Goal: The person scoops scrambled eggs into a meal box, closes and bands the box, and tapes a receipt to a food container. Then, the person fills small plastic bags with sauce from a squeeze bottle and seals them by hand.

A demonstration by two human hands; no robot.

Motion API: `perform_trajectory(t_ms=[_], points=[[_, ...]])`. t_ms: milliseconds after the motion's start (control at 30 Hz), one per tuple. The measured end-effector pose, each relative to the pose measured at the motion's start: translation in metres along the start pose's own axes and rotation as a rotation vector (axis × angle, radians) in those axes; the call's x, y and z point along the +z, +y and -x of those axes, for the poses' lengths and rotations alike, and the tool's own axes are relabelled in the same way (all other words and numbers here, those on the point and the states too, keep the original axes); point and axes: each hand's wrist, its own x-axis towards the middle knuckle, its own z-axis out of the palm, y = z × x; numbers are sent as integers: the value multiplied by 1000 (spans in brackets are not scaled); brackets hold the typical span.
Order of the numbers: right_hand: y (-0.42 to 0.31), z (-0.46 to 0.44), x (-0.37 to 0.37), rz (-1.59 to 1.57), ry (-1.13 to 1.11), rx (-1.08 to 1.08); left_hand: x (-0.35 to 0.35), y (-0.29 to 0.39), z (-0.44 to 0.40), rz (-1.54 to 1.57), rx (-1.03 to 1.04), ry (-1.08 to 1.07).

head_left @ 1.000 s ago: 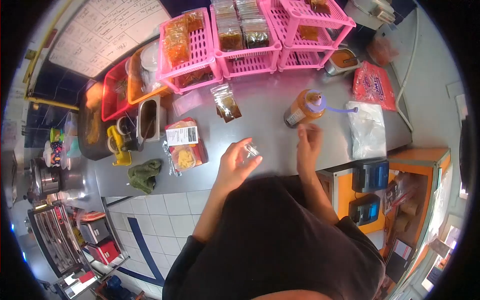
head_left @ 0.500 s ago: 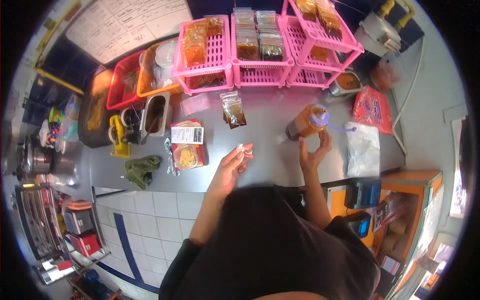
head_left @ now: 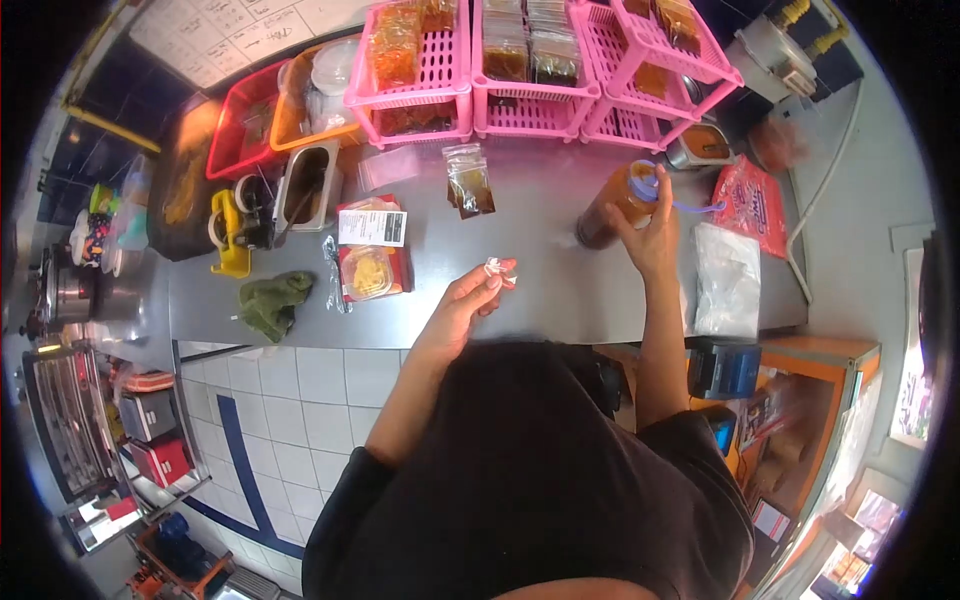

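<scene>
My left hand [head_left: 466, 309], fingers pinched together over the counter, holds a small crumpled piece of clear plastic with reddish marks [head_left: 497, 268]; its exact kind is unclear. At the right, my right hand [head_left: 650, 238] is around the upper part of a sauce bottle [head_left: 603, 218], thumb on the near side and a finger beside the purple cap [head_left: 643, 182]. The bottle is brownish orange and tilted in view. A purple strap runs from its cap to the right. Flat sauce packets [head_left: 468, 182] lie on the counter beyond my left hand.
Pink racks [head_left: 528, 92] with filled packets stand at the back. To the left are a food pack with a label [head_left: 372, 228], a green cloth [head_left: 275, 300], a yellow tape dispenser [head_left: 232, 240] and a metal container [head_left: 308, 185]. White plastic bags [head_left: 727, 282] lie at right.
My right hand has moved up from beside the bottle and closed around its upper part. The left hand still pinches the small plastic piece. The view has shifted, with the counter higher in it.
</scene>
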Motion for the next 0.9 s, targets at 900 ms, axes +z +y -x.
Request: perform_trajectory(t_ms=[900], points=[[3,15,8,-1384,372,684,-45,10,10,124,67,194]])
